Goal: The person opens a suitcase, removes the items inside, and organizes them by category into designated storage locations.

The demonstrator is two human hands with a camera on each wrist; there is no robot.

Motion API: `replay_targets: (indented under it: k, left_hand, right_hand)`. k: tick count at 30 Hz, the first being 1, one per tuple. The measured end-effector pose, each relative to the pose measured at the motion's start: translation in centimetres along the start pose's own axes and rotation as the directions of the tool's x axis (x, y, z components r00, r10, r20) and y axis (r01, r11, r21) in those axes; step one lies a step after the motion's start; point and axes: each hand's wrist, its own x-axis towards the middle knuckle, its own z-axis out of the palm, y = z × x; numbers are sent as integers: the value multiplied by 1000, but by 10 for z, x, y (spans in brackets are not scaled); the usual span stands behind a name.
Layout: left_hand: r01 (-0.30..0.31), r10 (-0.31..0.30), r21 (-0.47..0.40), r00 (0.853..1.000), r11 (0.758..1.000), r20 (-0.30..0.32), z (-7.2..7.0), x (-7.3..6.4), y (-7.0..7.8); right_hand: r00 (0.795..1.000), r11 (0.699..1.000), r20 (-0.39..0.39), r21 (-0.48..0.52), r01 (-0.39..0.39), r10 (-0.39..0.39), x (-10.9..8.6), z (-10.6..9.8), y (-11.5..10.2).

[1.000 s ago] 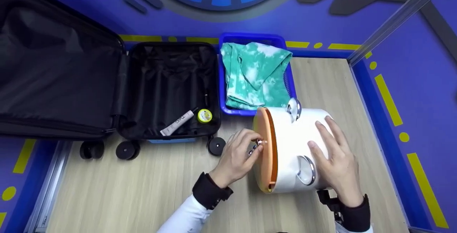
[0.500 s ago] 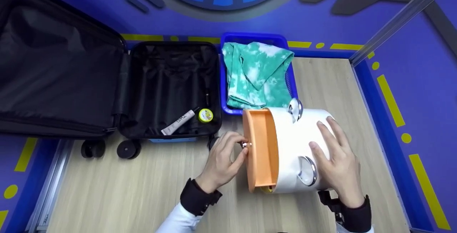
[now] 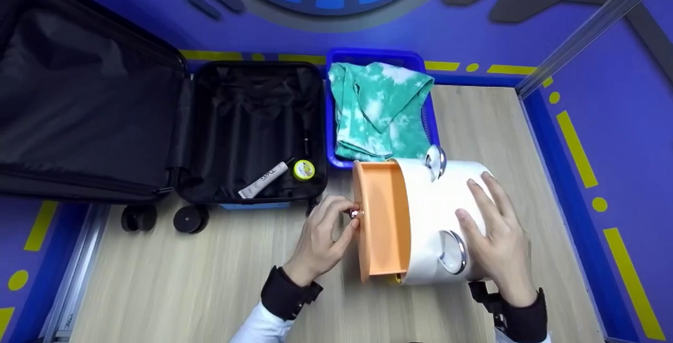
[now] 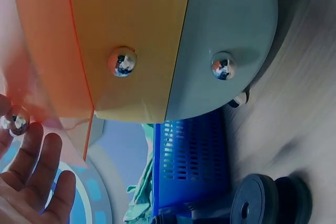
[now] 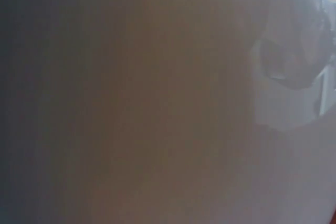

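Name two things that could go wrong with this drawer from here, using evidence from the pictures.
The left hand pinches only a small knob, so its hold might slip. The orange drawer stands well out of the white cabinet; pulled further, it could perhaps drop out.

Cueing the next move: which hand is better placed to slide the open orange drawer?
Likely the left hand: it pinches the chrome knob of the orange drawer. The right hand rests on the white drawer cabinet, so it seems better suited to steadying.

A pale wood-grain surface bears a black suitcase, blue basket and white cabinet.
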Motion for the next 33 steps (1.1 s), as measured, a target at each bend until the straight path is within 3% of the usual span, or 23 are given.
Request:
replay_targets:
  k: [4,9,14,16,17,19,21,25,29,31,33]
  left_hand:
    - [14,-14,20,1000,1000,-17,-18,10,-15]
    - [78,-73,171,997,982,-37,-54,39,-45]
    - [171,-188,378,982,910,7,-87,71,-76]
    - [217,-269,444,962,870,57,-96,81,-87]
    - [239,-317,471,944,849,92,-100,85,-93]
    - [274,-416,520,892,809,178,-105,92,-104]
    - [294,-504,559,821,775,268,-108,96,-115]
    - [335,-639,601,651,726,410,-110,103,-133]
    - [393,-729,628,502,672,466,-108,108,-142]
    - [404,-757,648,446,646,477,-107,110,-145]
    - [396,-772,667,407,631,488,-106,111,-146]
  right_hand:
    - [1000,1000,8,-25,-10,10,0,-1,-1]
    - [999,998,18,-45,-31,32,-1,-3,-2]
    - [999,998,26,-53,-46,48,-1,-4,-2]
    - [999,998,25,-55,-43,45,-1,-4,-2]
    - [999,998,23,-51,-41,43,-1,-4,-2]
    - [999,998,18,-42,-37,37,-1,-4,-2]
    - [999,999,15,-30,-33,34,0,-4,-2]
    - [999,999,15,-26,-30,31,0,-3,-2]
    - [999,999,21,-39,-28,29,0,-3,-1]
    - [999,999,27,-43,-33,34,0,-2,-1]
    - [998,998,36,-38,-43,44,0,-2,-2]
